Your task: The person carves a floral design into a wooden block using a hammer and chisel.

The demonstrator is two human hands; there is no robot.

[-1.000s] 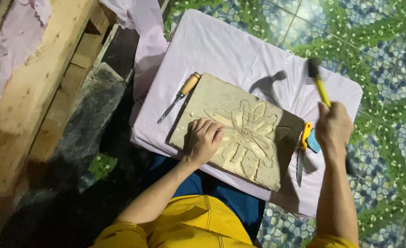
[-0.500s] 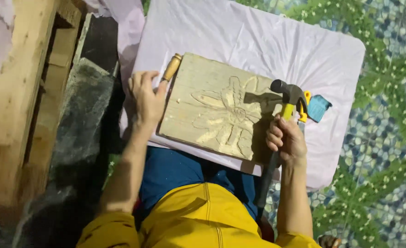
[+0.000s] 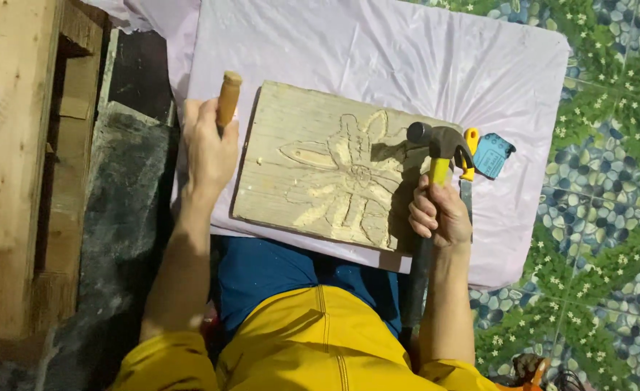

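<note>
One label-like thing only: a small blue tag point(image 3: 493, 154), lying up and to the right of the right hand point(image 3: 441, 213) and far across from the left hand point(image 3: 208, 148), closed on a wooden tool handle point(image 3: 227, 98). Roughly rectangular with one corner clipped, set at a tilt on the pale cloth point(image 3: 378, 51). Placed just right of the head of the hammer point(image 3: 435, 141) gripped in the right hand, and just beside a yellow-ended tool point(image 3: 470, 145) running past that hand's outer side. Light blue face with small darker markings, too small to make out. Impossible to tell whether fastened to the yellow-ended tool or merely touching it.
</note>
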